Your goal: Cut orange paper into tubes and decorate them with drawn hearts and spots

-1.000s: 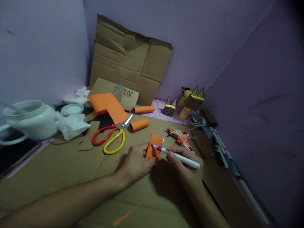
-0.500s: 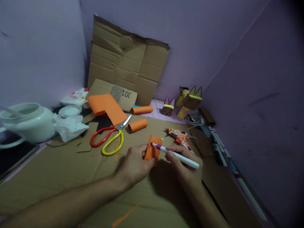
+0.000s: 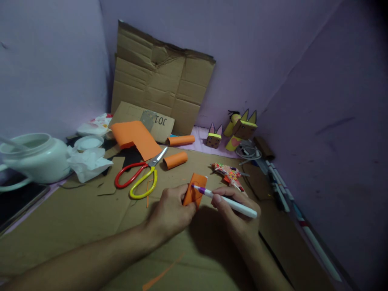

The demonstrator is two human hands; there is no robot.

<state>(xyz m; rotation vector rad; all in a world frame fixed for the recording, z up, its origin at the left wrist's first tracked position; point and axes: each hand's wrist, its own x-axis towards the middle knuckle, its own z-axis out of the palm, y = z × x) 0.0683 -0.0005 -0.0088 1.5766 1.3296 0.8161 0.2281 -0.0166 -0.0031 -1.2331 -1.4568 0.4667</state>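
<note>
Between the thumb and fingers of my left hand (image 3: pixel 174 208) is a small folded piece of orange paper (image 3: pixel 195 195), tilted up off the cardboard. My right hand (image 3: pixel 239 214) grips a white marker (image 3: pixel 236 206) with a purple tip end, and its tip rests on the paper's face. A dark curved line shows on that face near the tip. Scissors (image 3: pixel 151 163) with one red and one yellow handle lie spread to the left. Two rolled orange paper tubes (image 3: pixel 176 160) and a larger orange sheet (image 3: pixel 136 137) lie beyond my left hand.
A white pot (image 3: pixel 39 157) and crumpled tissue (image 3: pixel 89 163) stand at the left. Cardboard (image 3: pixel 163 76) leans on the wall. Paper animal figures (image 3: pixel 214 137) are at the back, a patterned glue gun (image 3: pixel 228 173) and several markers (image 3: pixel 280 190) at the right. Orange scraps (image 3: pixel 163 275) lie in front.
The marker's tip has shifted slightly down and left on the orange paper, and more of a dark curved line shows there. My left hand holds nearly still.
</note>
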